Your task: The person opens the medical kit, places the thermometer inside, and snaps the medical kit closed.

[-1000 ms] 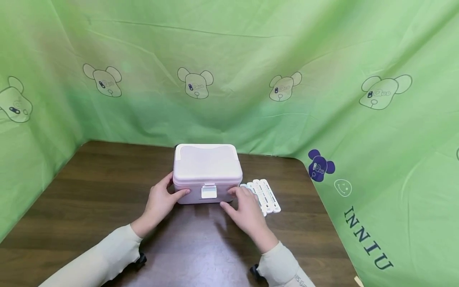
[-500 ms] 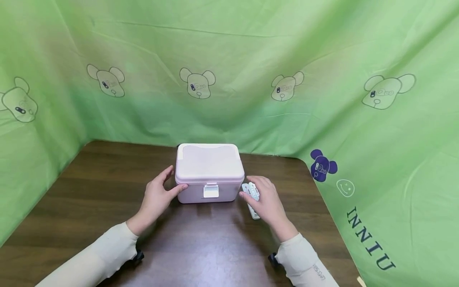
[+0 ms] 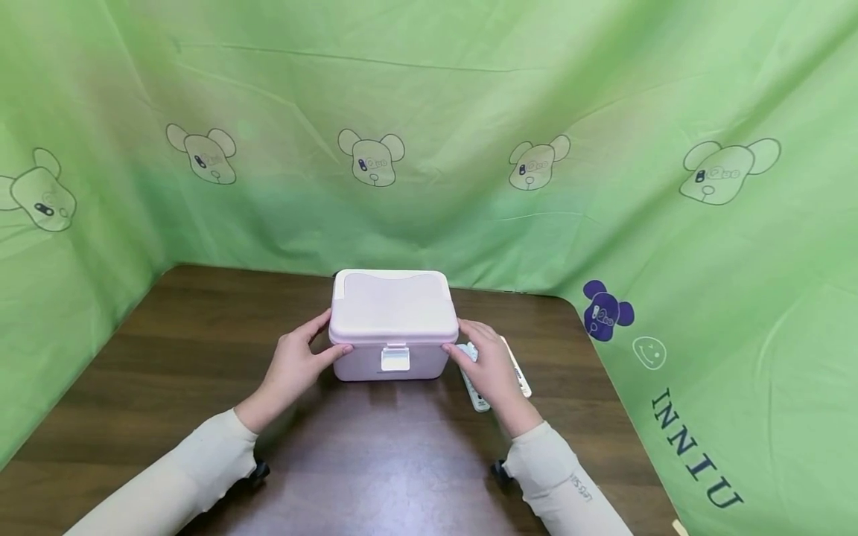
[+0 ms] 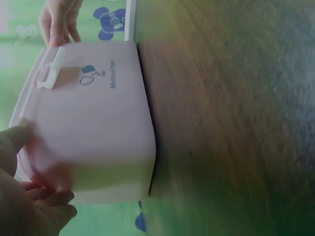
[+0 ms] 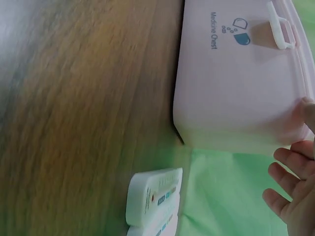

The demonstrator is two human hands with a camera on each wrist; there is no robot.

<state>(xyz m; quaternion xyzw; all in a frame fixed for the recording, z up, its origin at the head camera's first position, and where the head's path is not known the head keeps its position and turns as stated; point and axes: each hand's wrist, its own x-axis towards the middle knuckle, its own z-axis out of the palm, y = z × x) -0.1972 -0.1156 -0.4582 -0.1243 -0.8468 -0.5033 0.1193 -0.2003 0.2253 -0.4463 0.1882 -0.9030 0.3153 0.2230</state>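
Note:
A pale pink medicine chest (image 3: 389, 361) with "Medicine Chest" printed on its front sits on the table, its lid (image 3: 395, 305) down. The white front latch (image 3: 395, 359) juts outward, away from the chest wall. At the lid's left front corner my left hand (image 3: 295, 365) grips the edge, thumb in front and fingers along the side. My right hand (image 3: 489, 365) holds the right front corner in the same way, as the right wrist view shows with its thumb (image 5: 307, 110) on the lid rim.
Flat white plastic strips (image 3: 476, 398) with printed labels lie on the dark wooden table (image 3: 375, 461), right of the chest and partly under my right hand. A green patterned curtain (image 3: 442, 223) closes in the back and both sides.
My right hand left the latch area on the chest's front, went right over the white strips, then came in to the lid's right corner. The left hand rose slightly to the left corner.

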